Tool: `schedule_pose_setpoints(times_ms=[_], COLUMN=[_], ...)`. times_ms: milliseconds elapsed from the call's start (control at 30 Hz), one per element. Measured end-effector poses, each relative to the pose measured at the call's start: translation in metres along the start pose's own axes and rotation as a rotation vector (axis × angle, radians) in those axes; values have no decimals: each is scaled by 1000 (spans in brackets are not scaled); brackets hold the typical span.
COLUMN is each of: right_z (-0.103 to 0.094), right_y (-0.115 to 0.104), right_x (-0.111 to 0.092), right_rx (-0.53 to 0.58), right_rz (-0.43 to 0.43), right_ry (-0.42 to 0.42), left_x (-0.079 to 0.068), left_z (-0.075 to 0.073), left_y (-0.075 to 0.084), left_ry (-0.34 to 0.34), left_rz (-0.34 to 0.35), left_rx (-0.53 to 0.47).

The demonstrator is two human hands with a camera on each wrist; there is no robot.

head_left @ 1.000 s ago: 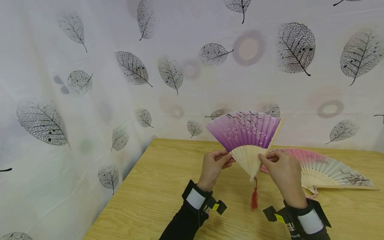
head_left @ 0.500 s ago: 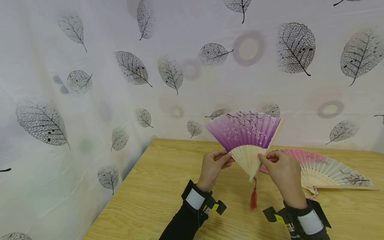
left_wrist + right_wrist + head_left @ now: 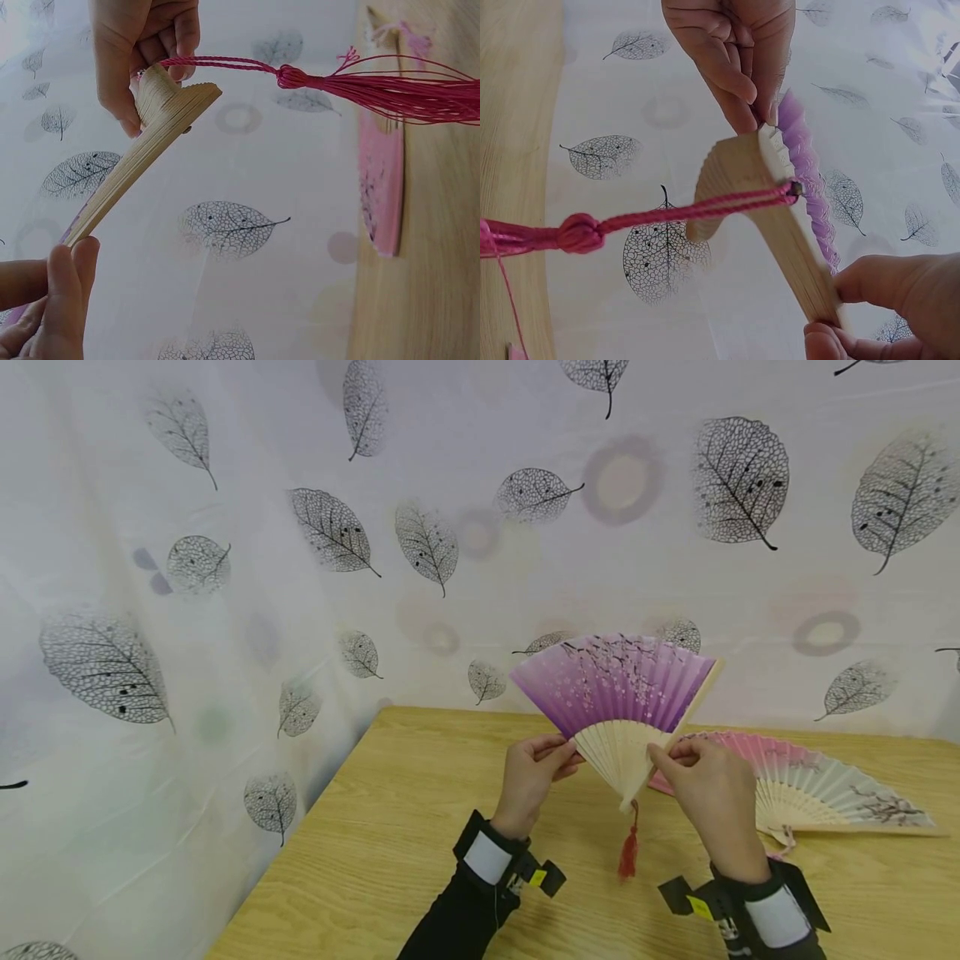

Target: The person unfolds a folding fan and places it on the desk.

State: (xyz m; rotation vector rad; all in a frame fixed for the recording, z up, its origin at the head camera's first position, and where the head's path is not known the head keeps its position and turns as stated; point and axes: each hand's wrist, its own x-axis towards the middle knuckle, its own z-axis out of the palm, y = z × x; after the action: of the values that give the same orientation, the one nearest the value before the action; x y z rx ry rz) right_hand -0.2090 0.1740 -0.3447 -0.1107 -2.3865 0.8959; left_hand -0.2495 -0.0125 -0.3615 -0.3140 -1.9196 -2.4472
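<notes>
A purple folding fan (image 3: pixel 615 681) with a blossom print is spread above the table, ribs down. My left hand (image 3: pixel 528 777) pinches its left edge between thumb and fingers. On the other edge, my right hand (image 3: pixel 708 793) grips the thick wooden guard stick. From the pivot hangs a red tassel (image 3: pixel 628 853); in the right wrist view its cord (image 3: pixel 697 206) is tied at the pivot pin. The stacked rib ends (image 3: pixel 154 124) show edge-on in the left wrist view, between both hands.
A second, pink and white folding fan (image 3: pixel 810 777) lies spread on the wooden table (image 3: pixel 390 827), behind and right of my right hand. A leaf-printed curtain (image 3: pixel 480 435) stands along the table's back and left sides.
The purple fan's right edge has swung slightly outward to the right with my right hand, so the fan is spread a little wider. Its tassel has shifted left. My left hand stays nearly still.
</notes>
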Motion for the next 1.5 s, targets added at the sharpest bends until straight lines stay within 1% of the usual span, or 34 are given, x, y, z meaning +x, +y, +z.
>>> schedule_pose_setpoints(times_ms=[233,500,867,1100,1333,1500], right_z=[-1,-2,-4,-6,-9,-11], right_y=[-1,-1,2,2,2,1], right_x=[0,-1,2,2,1,2], right_rx=[6,-2,19,31,32,44], right_rz=[26,31,39,59,65,80], right_ry=[-15,2,-15,-41,-41,-57], left_x=[0,0,1,2,2,2], left_z=[-1,-1,-1,-1,-1,-2], left_y=[0,0,-1,-2,-1,-1], left_ry=[4,13,16,29,48,50], left_rz=[8,18,24,24,24,24], left_rx=[6,0,-5,-1,-9,-13])
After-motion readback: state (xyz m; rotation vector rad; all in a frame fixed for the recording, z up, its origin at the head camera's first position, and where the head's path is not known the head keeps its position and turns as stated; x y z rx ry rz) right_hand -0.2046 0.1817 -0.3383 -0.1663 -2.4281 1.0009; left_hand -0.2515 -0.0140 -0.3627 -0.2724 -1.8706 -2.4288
